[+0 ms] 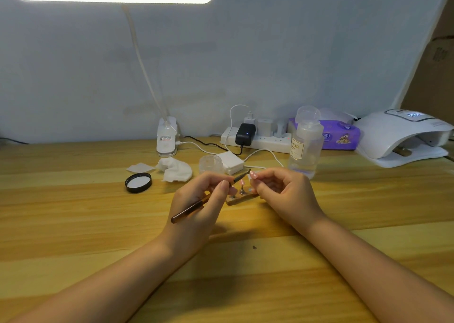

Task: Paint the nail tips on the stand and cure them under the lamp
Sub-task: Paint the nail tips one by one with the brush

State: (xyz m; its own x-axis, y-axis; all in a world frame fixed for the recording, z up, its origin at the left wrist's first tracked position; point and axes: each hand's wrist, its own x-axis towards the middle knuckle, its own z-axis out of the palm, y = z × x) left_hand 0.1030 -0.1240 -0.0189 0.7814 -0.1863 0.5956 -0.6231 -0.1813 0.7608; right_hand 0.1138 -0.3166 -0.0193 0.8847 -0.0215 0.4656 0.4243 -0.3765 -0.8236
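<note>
My left hand point(201, 200) grips a thin brown nail brush point(189, 211), its dark bristle end pointing up and right toward my other hand. My right hand point(282, 192) pinches a small pink nail tip point(253, 174) between thumb and forefinger, just above the wooden stand point(239, 200). The stand lies on the table between my hands and carries small metal pegs; one pink nail tip point(242, 182) sits on a peg. The white curing lamp point(403, 136) stands at the far right of the table.
A clear jar point(210, 164), its black lid point(138, 182), crumpled wipes point(175, 169), a pad stack point(231, 161) and a clear liquid bottle point(305, 145) sit behind the stand. A power strip point(258, 138), purple tissue pack point(341, 136) and desk lamp base point(167, 138) line the wall.
</note>
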